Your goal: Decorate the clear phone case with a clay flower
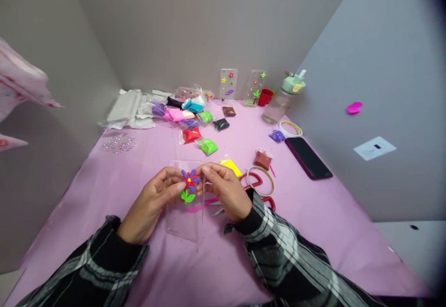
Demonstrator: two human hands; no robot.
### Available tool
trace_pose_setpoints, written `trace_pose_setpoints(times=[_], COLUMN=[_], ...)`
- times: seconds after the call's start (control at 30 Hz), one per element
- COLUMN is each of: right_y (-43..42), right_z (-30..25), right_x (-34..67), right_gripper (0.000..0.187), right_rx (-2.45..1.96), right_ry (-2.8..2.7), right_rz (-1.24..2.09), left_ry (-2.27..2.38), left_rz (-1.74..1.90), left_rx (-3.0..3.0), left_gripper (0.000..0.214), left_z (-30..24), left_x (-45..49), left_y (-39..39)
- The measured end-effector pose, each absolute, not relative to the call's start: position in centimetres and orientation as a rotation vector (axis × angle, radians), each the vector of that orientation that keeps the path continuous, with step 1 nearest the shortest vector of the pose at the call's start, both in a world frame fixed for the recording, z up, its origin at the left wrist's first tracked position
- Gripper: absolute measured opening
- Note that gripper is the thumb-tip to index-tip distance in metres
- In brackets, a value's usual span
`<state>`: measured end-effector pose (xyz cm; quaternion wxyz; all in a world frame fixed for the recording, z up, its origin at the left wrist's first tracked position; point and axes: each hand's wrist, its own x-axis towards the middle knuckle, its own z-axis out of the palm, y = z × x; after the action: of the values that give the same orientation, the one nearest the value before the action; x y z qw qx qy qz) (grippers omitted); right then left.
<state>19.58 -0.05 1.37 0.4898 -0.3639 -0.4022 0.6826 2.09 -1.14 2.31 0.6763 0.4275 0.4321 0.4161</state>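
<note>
A clear phone case lies on the pink table cover in front of me. On it sits a clay flower with purple and red petals, a yellow centre and green leaves. My left hand pinches the case's left side beside the flower, fingers closed on it. From the right, my right hand pinches at the flower's edge with thumb and fingertips together.
Small bags of coloured clay lie at the back. Two decorated clear cases lean on the wall beside a red cup and a bottle. A dark phone, tape rings, red scissors and rhinestone sheets lie around.
</note>
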Motion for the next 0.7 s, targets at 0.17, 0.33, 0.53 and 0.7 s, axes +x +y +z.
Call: trace_pose_setpoints(times=[0.17,0.33,0.53,0.7], right_y=[-0.06,0.09,0.05,0.07], right_z=[1.33,1.29,1.55,1.41], right_x=[19.60,19.74,19.57,19.46], right_gripper=[0.032,0.034,0.031,0.023], right_rx=[-0.880,-0.880,-0.902,-0.931], right_ry=[-0.935,-0.865,-0.935,-1.038], right_rz=[1.657,1.656,1.708,1.636], left_ry=[0.900,0.876,0.962,0.997], left_rz=[0.896,0.949,1.073,1.153], left_rx=[0.919,0.847,0.839,0.859], left_gripper=[0.019,0.013,0.017,0.017], left_z=[2.69,2.72,2.35,2.03], left_x=[2.02,1.86,1.98,2.49], left_y=[-1.27,-1.13,-1.18,-1.58])
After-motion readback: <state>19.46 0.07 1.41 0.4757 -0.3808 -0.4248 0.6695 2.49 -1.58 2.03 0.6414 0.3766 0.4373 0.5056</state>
